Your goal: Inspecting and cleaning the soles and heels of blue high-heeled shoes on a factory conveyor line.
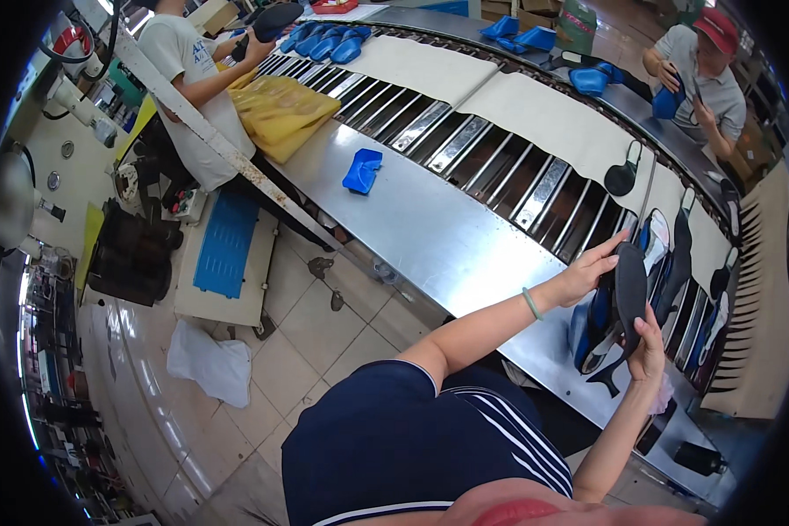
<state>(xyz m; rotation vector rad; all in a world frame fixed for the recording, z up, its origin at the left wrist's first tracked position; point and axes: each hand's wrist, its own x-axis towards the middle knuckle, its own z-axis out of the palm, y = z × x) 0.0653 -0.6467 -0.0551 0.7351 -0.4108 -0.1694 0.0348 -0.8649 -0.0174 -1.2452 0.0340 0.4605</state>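
A black shoe sole (631, 285) is held up over the near edge of the conveyor at the right. My left hand (590, 270) has its fingers closed on the sole's far end. Around the lower end, my right hand (647, 349) grips the edge with thumb and fingers. Beneath and beside the sole stand shoe uppers on blue lasts (598, 320), partly hidden by it. Just past my hands, another blue-and-white upper (656, 238) lies near a long black sole (680, 244). A separate black sole (623, 178) rests farther off on white sheeting.
A metal ledge (430, 237) borders the roller conveyor (500, 171). On the ledge are a blue plastic piece (362, 171) and yellow sheeting (280, 110). One co-worker (197, 88) stands far left, another (706, 88) across the line. A black bottle (700, 458) lies lower right.
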